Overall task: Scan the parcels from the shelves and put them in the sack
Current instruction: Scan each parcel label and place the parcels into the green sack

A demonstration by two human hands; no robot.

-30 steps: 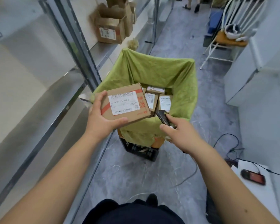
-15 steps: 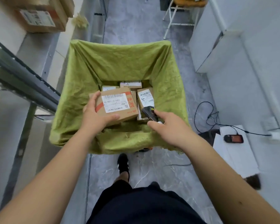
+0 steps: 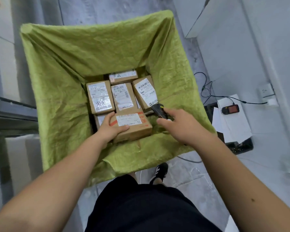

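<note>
A person leans over an open green sack (image 3: 60,104), its cloth folded out over the rim, and lowers a cardboard parcel (image 3: 134,129) into it at the near edge. The left hand (image 3: 110,128) grips the parcel by its left end, thumb laid across the top beside the white shipping label and an orange stripe, fingers curled over the far side; the box sits tilted against the sack's near wall, and whether it already rests on the boxes below cannot be told. The right hand (image 3: 182,126) is curled round a dark handheld barcode scanner (image 3: 158,110), index finger stretched forward along it, the scanner's head pointing toward the sack's far side just right of the held parcel. At the bottom of the sack lie more labelled parcels: one at the far side (image 3: 123,77), three side by side in the middle (image 3: 100,97) (image 3: 124,97) (image 3: 145,92), and another partly hidden under the left hand (image 3: 100,119). Outside the sack's right edge, on the grey floor, a black-and-red handheld device (image 3: 230,109) lies on white paper (image 3: 231,124), its cable (image 3: 206,87) running to a wall socket (image 3: 265,91). A metal shelf frame (image 3: 10,113) stands at the left. The person's dark shorts and one black shoe (image 3: 159,172) show below.
</note>
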